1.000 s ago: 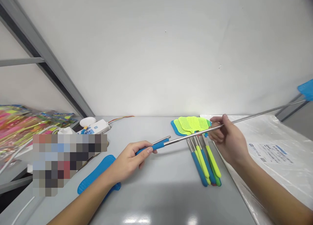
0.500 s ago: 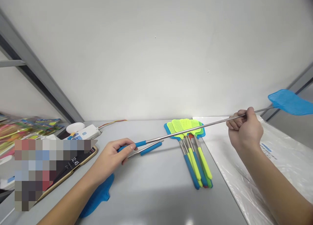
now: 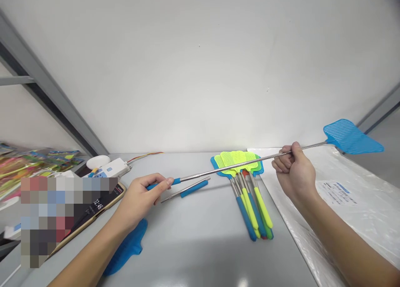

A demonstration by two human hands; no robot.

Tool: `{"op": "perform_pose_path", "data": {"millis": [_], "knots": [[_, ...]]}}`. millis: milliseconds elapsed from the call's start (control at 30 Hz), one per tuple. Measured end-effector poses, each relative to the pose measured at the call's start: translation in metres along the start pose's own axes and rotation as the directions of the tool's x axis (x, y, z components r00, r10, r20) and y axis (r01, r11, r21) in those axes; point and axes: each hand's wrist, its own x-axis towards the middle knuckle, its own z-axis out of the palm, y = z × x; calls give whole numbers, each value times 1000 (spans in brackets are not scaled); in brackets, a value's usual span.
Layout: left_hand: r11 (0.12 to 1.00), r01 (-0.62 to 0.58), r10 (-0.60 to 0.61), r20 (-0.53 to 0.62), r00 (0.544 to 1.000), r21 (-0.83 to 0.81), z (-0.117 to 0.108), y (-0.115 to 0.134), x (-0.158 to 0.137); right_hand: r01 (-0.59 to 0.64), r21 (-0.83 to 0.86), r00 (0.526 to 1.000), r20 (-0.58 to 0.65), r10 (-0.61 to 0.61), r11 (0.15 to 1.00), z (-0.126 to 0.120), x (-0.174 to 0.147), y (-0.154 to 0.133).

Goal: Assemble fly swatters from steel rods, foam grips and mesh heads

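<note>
Across the view, both hands hold one extended blue fly swatter, its metal rod slanting up to the right. My left hand is closed round the blue grip at the lower end. My right hand pinches the rod not far from the blue head. Under the rod lies a fanned pile of fly swatters in yellow, blue and green, with their handles toward me. Beside my left hand rest a loose metal rod and a blue grip. A separate blue swatter head is partly covered by my left forearm.
At the left lie a phone, partly pixelated, and a white power strip with thin coloured wires. Colourful plastic packets are heaped farther left. A clear plastic bag with a label spreads at the right. A white wall stands behind.
My right hand has moved left with the rod, bringing the blue head inward and turning its face more into view. The rod looks shorter. My left hand keeps its hold.
</note>
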Motion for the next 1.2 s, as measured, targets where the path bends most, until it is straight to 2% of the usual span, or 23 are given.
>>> {"op": "perform_pose_path", "data": {"millis": [100, 233, 533, 667, 800, 900, 1033, 1100, 1200], "knots": [[1000, -7, 7, 30, 1000, 15, 7, 4, -4, -68, -20, 994, 85, 69, 998, 12, -17, 10], [999, -26, 23, 122, 992, 24, 18, 10, -12, -195, -65, 958, 203, 204, 979, 29, -45, 22], [1000, -9, 8, 131, 991, 2, 21, 13, -16, -217, -112, 942, 235, 238, 970, 38, -62, 23], [1000, -25, 28, 187, 982, -19, 30, 14, -20, -249, -191, 895, 329, 300, 950, 43, -78, 29], [998, -25, 40, 247, 968, -63, 42, 17, -28, -212, -303, 862, 390, 323, 929, 47, -93, 35], [995, -23, 51, 288, 956, -98, 48, 22, -32, -216, -366, 816, 442, 373, 905, 50, -100, 37], [992, -3, 36, 261, 965, -125, 48, 26, -32, -236, -383, 783, 469, 409, 893, 50, -100, 35], [991, 8, 24, 238, 971, -133, 46, 25, -29, -253, -367, 780, 470, 413, 895, 48, -95, 33], [990, 20, 11, 218, 976, -137, 41, 22, -25, -278, -252, 826, 430, 365, 927, 42, -83, 28]]}}
